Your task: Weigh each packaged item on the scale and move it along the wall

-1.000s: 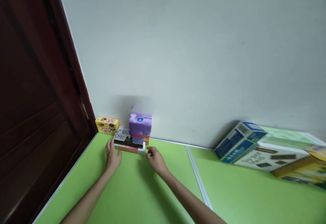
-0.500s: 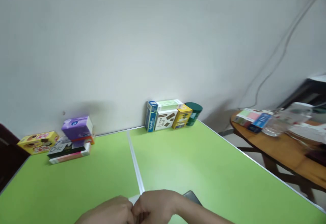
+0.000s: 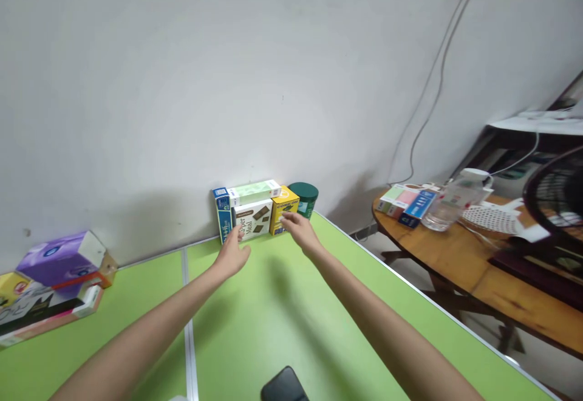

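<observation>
Both my arms stretch across the green table toward a row of boxes against the wall. My left hand [image 3: 231, 255] is in front of a white "Super Meal" box [image 3: 259, 219], thumb and forefinger apart, holding nothing. My right hand [image 3: 298, 229] is by a yellow box [image 3: 286, 202], its fingers loosely bent and apart with nothing between them; whether they touch the box I cannot tell. A blue upright box [image 3: 222, 209] stands at the row's left end. A pale green box [image 3: 254, 192] lies along the top, and a dark green canister [image 3: 304, 197] stands at the right.
A purple pack [image 3: 61, 258] sits on stacked boxes at the left. A dark phone-like object [image 3: 285, 386] lies near the table's front. To the right, a wooden table [image 3: 437, 261] holds small boxes, a clear plastic jug [image 3: 453, 203] and a fan [image 3: 558, 182].
My hands were together low at the front; now they are apart and reach forward to the row of boxes. The view has shifted to the right.
</observation>
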`<state>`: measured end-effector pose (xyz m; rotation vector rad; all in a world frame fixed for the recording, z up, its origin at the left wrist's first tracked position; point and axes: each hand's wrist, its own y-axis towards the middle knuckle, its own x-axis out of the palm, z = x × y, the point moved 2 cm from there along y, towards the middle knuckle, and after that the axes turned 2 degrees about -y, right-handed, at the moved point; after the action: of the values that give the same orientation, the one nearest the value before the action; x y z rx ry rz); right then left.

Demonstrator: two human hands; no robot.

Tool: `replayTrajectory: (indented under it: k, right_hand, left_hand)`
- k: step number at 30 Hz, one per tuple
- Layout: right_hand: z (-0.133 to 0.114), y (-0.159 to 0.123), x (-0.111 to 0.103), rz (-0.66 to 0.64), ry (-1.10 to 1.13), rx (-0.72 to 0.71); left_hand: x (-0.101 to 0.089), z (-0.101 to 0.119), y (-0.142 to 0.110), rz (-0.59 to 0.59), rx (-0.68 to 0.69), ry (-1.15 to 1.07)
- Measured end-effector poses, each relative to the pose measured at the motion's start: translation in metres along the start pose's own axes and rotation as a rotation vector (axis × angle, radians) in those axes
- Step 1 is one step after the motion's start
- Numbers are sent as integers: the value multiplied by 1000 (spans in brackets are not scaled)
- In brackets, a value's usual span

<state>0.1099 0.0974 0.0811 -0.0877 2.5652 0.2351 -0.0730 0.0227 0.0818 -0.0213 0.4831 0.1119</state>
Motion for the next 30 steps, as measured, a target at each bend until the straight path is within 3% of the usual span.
replayTrajectory:
  k: [4,10,18,22,25,27,30]
  right_hand:
    - [-11,47,-13,134,-228,-183]
    - [-44,90,2,-14,-540,-525]
    - [-52,131,1,-142,-823,-582]
    - [-52,126,-11,-123,-882,-543]
    - [-47,105,-31,-59,-879,-506]
    - [-43,81,-45,-31,-871,-497]
    - [-41,30,-55,-27,-836,-573]
  left_hand:
    - [23,-1,28,14,-8,9]
    - [33,-2,50,67,18,25]
    - [34,8,74,86,24,11]
    - [38,4,81,98,16,-50]
    - [34,6,75,93,8,-131]
    - [26,11,57,78,11,-189]
    - [4,16,10,0,21,-326]
